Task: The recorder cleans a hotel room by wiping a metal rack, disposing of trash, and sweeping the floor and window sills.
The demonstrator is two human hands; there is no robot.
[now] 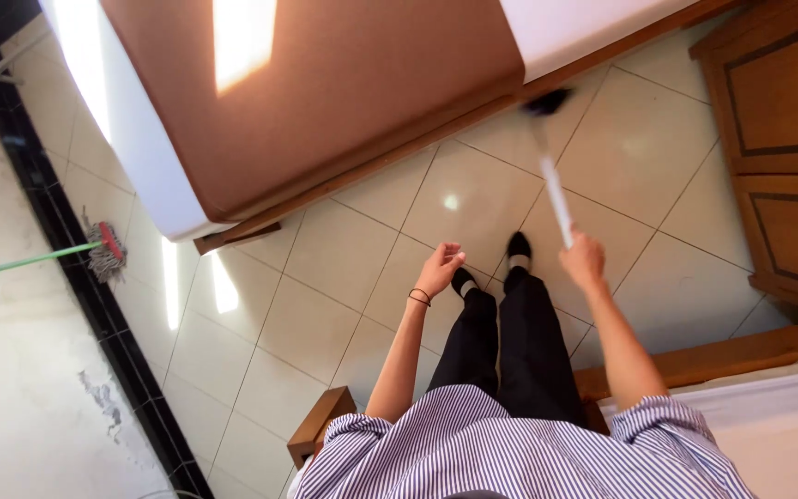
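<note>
While you stand on the tiled floor (pixel 325 305), these lines tell what lies about you:

Bed ahead: the bed (pixel 325 102) with its brown cover and white mattress edge fills the top of the view; its wooden frame runs just beyond the duster's dark head.
Second bed: the wooden corner (pixel 320 420) of another frame sits close by your left elbow, with white bedding at your right.
Cabinet: a brown wooden cabinet (pixel 782 139) stands at your right, near the swinging stick.
Mop: a mop (pixel 103 249) with a green handle and grey strands leans at the wall on your left, well apart from you.
Duster: you hold a long white stick (pixel 556 199) with a dark, blurred head, tilted up and away towards the bed frame, above the tiles.
Right hand: your right hand (pixel 586 261) has its fingers closed round the stick's lower end.
Left hand: your left hand (pixel 440 268) hangs free over the floor, fingers loosely curled and holding nothing, a dark band at the wrist.
</note>
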